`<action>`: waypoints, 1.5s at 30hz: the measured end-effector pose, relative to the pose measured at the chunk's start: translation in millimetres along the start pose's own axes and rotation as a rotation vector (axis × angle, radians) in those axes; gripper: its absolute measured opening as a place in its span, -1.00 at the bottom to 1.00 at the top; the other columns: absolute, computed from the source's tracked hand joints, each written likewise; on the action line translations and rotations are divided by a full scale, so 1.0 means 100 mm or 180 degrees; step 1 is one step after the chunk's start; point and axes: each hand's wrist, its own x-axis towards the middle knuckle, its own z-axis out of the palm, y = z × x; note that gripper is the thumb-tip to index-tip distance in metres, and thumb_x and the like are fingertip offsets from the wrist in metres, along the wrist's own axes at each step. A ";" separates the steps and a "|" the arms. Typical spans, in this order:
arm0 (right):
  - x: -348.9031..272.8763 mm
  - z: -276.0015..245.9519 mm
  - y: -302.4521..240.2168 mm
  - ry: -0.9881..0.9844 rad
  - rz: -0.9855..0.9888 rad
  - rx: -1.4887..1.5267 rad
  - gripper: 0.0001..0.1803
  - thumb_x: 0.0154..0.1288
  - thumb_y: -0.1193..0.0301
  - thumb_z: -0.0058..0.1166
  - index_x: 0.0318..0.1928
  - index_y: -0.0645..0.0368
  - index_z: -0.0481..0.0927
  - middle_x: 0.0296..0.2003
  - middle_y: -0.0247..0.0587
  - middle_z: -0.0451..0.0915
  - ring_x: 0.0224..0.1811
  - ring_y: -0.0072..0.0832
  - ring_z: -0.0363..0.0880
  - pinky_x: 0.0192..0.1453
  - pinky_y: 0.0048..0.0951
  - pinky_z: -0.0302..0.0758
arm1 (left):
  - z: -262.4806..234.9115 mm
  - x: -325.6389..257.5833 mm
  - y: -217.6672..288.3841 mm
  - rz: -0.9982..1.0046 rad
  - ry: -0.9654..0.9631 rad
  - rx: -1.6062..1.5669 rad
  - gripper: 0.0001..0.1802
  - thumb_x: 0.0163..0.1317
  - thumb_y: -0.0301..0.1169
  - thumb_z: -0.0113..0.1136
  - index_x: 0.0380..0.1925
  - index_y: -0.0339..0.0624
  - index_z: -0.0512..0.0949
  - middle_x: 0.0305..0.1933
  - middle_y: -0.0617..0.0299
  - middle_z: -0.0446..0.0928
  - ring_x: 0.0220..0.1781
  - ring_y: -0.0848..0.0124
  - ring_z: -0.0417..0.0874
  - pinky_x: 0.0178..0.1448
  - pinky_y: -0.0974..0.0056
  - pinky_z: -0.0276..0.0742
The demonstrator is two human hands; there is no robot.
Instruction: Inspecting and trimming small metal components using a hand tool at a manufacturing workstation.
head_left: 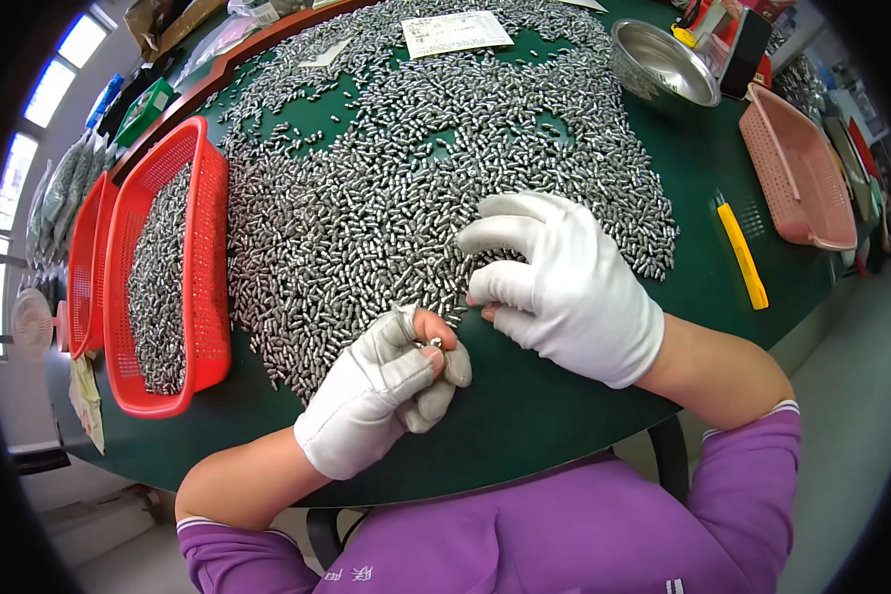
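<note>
A wide layer of small shiny metal parts (445, 148), short and cylindrical, covers much of the green table. My left hand (381, 386), in a white glove with thumb and index tips bare, pinches one small metal part (436, 343) at the layer's near edge. My right hand (564, 287), gloved the same way, hovers over or rests on the near right side of the layer. Its thumb and index fingertips come close together, while the other fingers curve over the parts. Whatever lies between those fingertips is hidden.
At left stands a red basket (208, 287) full of metal parts, beside another red basket (87, 267). A paper slip (455, 34) lies on the parts. On the right are a steel bowl (663, 61), a yellow cutter knife (742, 255) and a pink basket (797, 168).
</note>
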 end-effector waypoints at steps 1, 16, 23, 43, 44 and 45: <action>0.00 0.00 0.01 -0.0055 -0.0042 0.0050 -0.87 -0.11 0.43 0.20 -0.46 0.14 0.61 -0.20 -0.17 0.59 -0.06 -0.20 0.53 -0.01 -0.18 0.47 | -0.01 0.01 0.00 -0.0022 -0.0049 -0.0082 -0.84 0.37 -0.33 0.08 -0.10 -0.05 0.40 -0.22 0.26 0.50 -0.52 0.61 0.30 -0.47 0.50 0.16; -0.01 0.12 -0.05 -0.0188 -0.0034 -0.0210 -0.85 -0.06 0.38 0.19 -0.46 0.18 0.58 -0.17 -0.13 0.58 -0.05 -0.19 0.52 0.04 -0.18 0.45 | 0.11 0.01 0.01 0.0000 0.0248 0.0037 -0.86 0.37 -0.26 0.09 -0.17 0.01 0.40 -0.39 0.29 0.37 -0.59 0.59 0.18 -0.50 0.49 0.10; 0.02 0.05 -0.05 0.0264 -0.0219 0.0421 -0.78 -0.11 0.39 0.29 -0.43 0.15 0.54 -0.24 -0.23 0.57 -0.08 -0.22 0.55 -0.07 -0.22 0.48 | 0.14 0.00 0.03 -0.0172 0.0423 0.0397 -0.81 0.36 -0.25 0.10 -0.17 -0.07 0.39 -0.37 0.30 0.44 -0.57 0.64 0.30 -0.53 0.53 0.16; 0.00 0.01 0.01 0.0240 0.0245 0.0426 -0.75 -0.22 0.58 0.32 -0.42 0.17 0.58 -0.28 -0.16 0.58 -0.17 -0.16 0.58 -0.15 -0.20 0.53 | 0.13 0.00 0.00 0.0003 0.0384 0.0349 -0.78 0.39 -0.21 0.09 -0.16 -0.10 0.43 -0.35 0.26 0.52 -0.60 0.59 0.29 -0.52 0.48 0.15; 0.00 0.00 0.01 0.0237 0.0245 0.0417 -0.75 -0.22 0.58 0.32 -0.42 0.17 0.58 -0.28 -0.16 0.58 -0.17 -0.16 0.58 -0.15 -0.20 0.53 | 0.14 0.01 0.00 -0.0028 0.0412 0.0329 -0.79 0.39 -0.22 0.09 -0.15 -0.10 0.43 -0.34 0.26 0.52 -0.60 0.59 0.29 -0.52 0.47 0.16; 0.00 0.00 0.01 0.0153 0.0268 0.0327 -0.76 -0.20 0.55 0.32 -0.41 0.16 0.59 -0.25 -0.17 0.58 -0.14 -0.15 0.57 -0.11 -0.19 0.52 | 0.14 0.01 -0.01 -0.0026 0.0402 0.0327 -0.79 0.39 -0.22 0.09 -0.15 -0.10 0.43 -0.34 0.26 0.52 -0.60 0.59 0.29 -0.52 0.47 0.16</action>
